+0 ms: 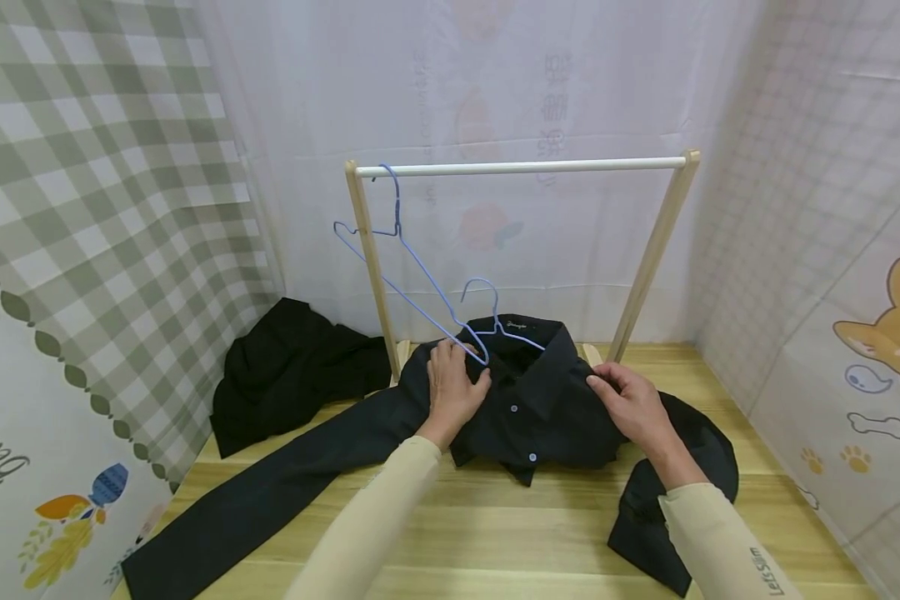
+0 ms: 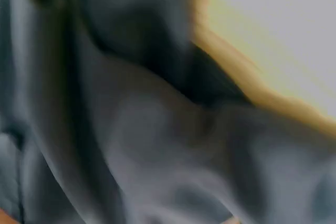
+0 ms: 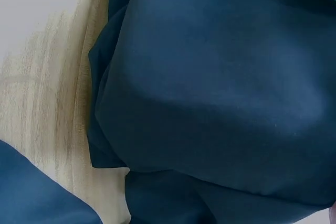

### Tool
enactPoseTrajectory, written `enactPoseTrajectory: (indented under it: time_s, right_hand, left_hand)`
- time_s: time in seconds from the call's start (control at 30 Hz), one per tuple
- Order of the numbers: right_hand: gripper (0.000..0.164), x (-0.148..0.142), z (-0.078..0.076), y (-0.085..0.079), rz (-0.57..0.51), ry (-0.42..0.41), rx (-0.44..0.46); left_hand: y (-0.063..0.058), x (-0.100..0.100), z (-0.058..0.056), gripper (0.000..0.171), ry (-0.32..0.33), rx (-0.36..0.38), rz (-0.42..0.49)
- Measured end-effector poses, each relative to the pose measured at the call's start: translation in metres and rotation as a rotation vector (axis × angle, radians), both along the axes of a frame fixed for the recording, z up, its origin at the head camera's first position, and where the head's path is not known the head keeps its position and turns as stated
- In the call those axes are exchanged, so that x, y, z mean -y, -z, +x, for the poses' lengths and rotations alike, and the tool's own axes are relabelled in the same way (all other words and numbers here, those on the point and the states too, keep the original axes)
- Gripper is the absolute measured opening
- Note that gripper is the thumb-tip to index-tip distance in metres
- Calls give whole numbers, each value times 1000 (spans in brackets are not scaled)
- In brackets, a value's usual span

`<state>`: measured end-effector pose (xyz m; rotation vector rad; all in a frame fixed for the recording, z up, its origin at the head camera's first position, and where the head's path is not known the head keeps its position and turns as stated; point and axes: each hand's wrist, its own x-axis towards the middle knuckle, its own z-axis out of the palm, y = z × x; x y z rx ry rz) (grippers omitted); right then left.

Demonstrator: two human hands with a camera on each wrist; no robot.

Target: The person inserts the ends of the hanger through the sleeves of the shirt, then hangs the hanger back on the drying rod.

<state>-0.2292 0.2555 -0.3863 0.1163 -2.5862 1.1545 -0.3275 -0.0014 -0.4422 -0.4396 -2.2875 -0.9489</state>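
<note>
A black button-up shirt point(image 1: 528, 408) lies on the wooden table point(image 1: 495, 533), collar toward the rack, one long sleeve stretched to the front left. A light blue wire hanger point(image 1: 495, 321) sits in its collar with the hook sticking up. My left hand point(image 1: 456, 375) grips the shirt's left shoulder by the hanger's arm. My right hand point(image 1: 615, 387) pinches the fabric at the right shoulder. The right wrist view shows the shirt's dark cloth point(image 3: 220, 93) close up over the table point(image 3: 47, 103). The left wrist view is a blur of dark cloth point(image 2: 157, 145).
A wooden clothes rack with a white rail point(image 1: 525, 167) stands at the table's back. A second blue hanger point(image 1: 393, 237) hangs at its left end. Another black garment point(image 1: 292, 367) lies heaped at the back left. Printed fabric walls close in on both sides.
</note>
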Motion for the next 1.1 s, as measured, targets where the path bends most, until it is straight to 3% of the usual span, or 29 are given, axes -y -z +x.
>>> enactPoseTrajectory:
  time_s: [0.13,0.23,0.33,0.47,0.53,0.6,0.67,0.73,0.83,1.0,1.1]
  right_hand:
    - [26,-1,-1,1,-12,-14,1]
    - [24,-1,-2,4,20,0,-36]
    - [21,0,-4,9,136,6,-210]
    - [34,7,-11,10,484,-65,-588]
    - [44,12,-14,6,710,-143,-690]
    - [48,17,-17,2,934,-245,-679]
    - [52,22,-17,-3,1130,-317,-594]
    - [46,26,-18,-6,1242,-352,-512]
    - [28,30,-21,-6,1248,-344,-499]
    - [10,39,-32,1,999,-237,-736]
    - [11,44,-39,6,917,-145,-848]
  left_hand:
    - [-6,17,-16,53,84,33,9]
    - [-14,26,-25,41,192,122,16]
    - [-23,30,-28,28,275,210,75]
    - [-31,29,-28,19,325,248,120]
    - [-34,27,-27,15,338,241,125]
    - [-37,26,-26,11,342,230,115]
    - [-39,24,-25,10,339,237,114]
    - [-40,23,-24,9,335,239,112]
    - [-40,21,-22,8,339,244,125]
    - [-38,15,-19,21,397,271,186]
    - [-38,11,-15,24,442,308,231]
